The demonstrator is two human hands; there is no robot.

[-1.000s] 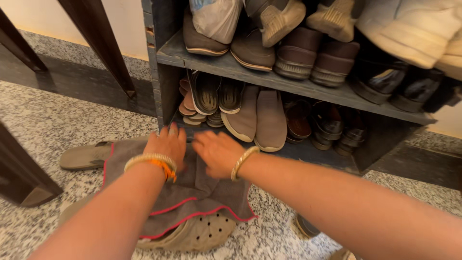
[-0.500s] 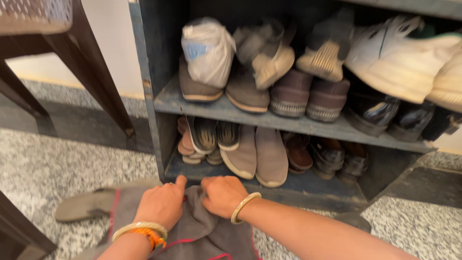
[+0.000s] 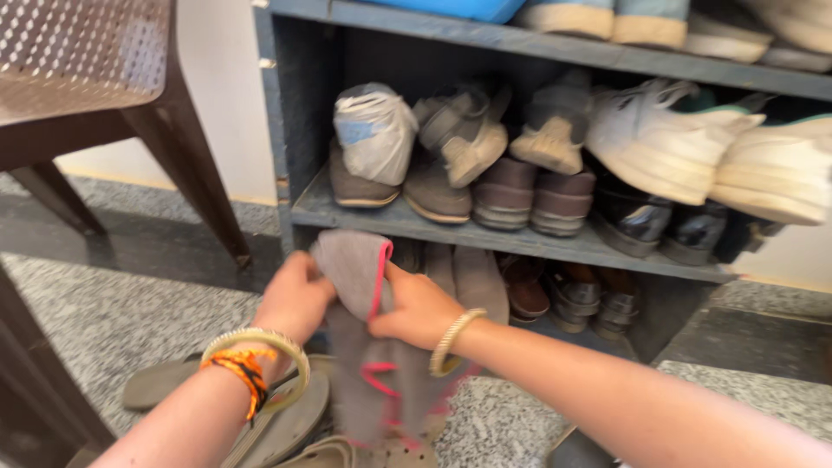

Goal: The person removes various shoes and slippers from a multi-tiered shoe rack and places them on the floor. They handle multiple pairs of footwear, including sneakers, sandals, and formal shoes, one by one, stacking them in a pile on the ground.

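A grey cloth (image 3: 364,347) with a pink-red edge hangs in front of the lower part of a shoe rack (image 3: 299,208), raised off the floor and held at its top between both hands. The left hand (image 3: 295,299) closes its fingers on the cloth's upper left part; the right hand (image 3: 418,308) pinches the upper right part beside the coloured edge, thumb on the near side. The two hands lie just beside each other with the bunched top of the cloth between them. The cloth's lower part drops loosely towards the floor; motion blur softens its folds.

The left wrist carries a pale bangle (image 3: 256,342) and an orange thread band (image 3: 238,368); the right wrist carries a pale bangle (image 3: 455,342).

Below the cloth, on the speckled stone floor (image 3: 104,312), lie flat tan sandals (image 3: 286,420) and a perforated beige clog (image 3: 373,452), partly covered by the cloth.

Behind the hands, the lower shelf holds grey slip-on shoes (image 3: 472,273) and dark brown shoes (image 3: 563,299). The middle shelf (image 3: 485,236) carries a bagged item in white plastic (image 3: 373,130), brown shoes (image 3: 533,195), glossy black shoes (image 3: 659,225) and white trainers (image 3: 693,143) stacked on top. A further shelf above holds more footwear, cut off by the frame.

A dark brown chair (image 3: 104,78) with a perforated seat stands to the left of the rack, near the wall.
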